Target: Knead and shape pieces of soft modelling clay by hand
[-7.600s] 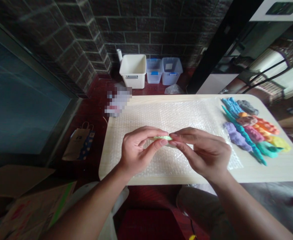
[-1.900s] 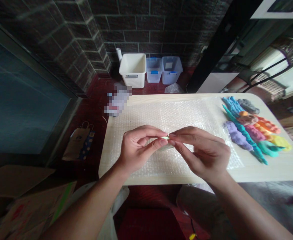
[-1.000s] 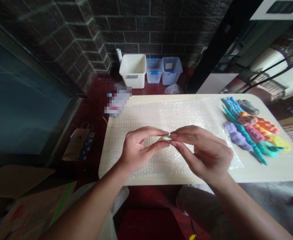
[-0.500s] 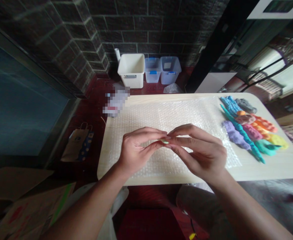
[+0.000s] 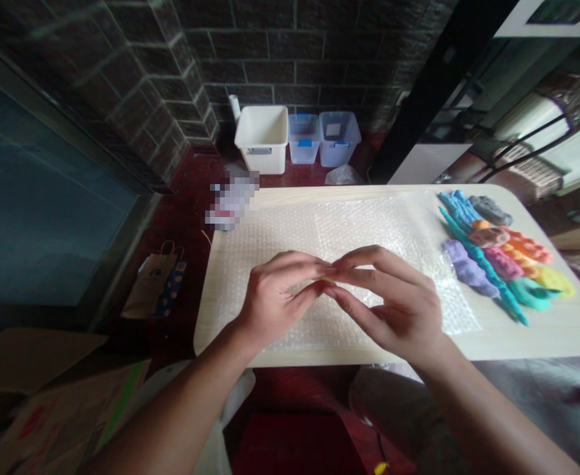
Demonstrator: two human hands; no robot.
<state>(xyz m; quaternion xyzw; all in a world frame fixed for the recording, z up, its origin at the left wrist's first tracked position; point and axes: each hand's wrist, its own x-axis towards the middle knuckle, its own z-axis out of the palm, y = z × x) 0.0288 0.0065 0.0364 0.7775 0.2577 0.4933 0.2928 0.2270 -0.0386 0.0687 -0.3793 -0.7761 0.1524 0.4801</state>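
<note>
Over the middle of the bubble wrap (image 5: 290, 231), my left hand (image 5: 277, 293) and my right hand (image 5: 401, 300) meet at the fingertips. Both hands pinch a small piece of pale green modelling clay (image 5: 327, 280) between thumbs and fingers. Only a thin sliver of it shows, the rest being covered by my fingers. To the right of my hands lie lumps of coloured modelling clay, among them a purple lump (image 5: 469, 269), a long teal roll (image 5: 492, 272), a yellow lump (image 5: 559, 282) and a twisted blue bundle (image 5: 460, 208).
The pale wooden table (image 5: 468, 346) carries the wrap and the clay. Beyond it, a white bin (image 5: 262, 142) and two clear boxes stand on the floor by the brick wall. A paper bag (image 5: 146, 287) and an open cardboard box (image 5: 57, 409) are at the left.
My fingers have shifted slightly around the clay, and less of its green shows now. My hands remain together in nearly the same place; the view has moved a little.
</note>
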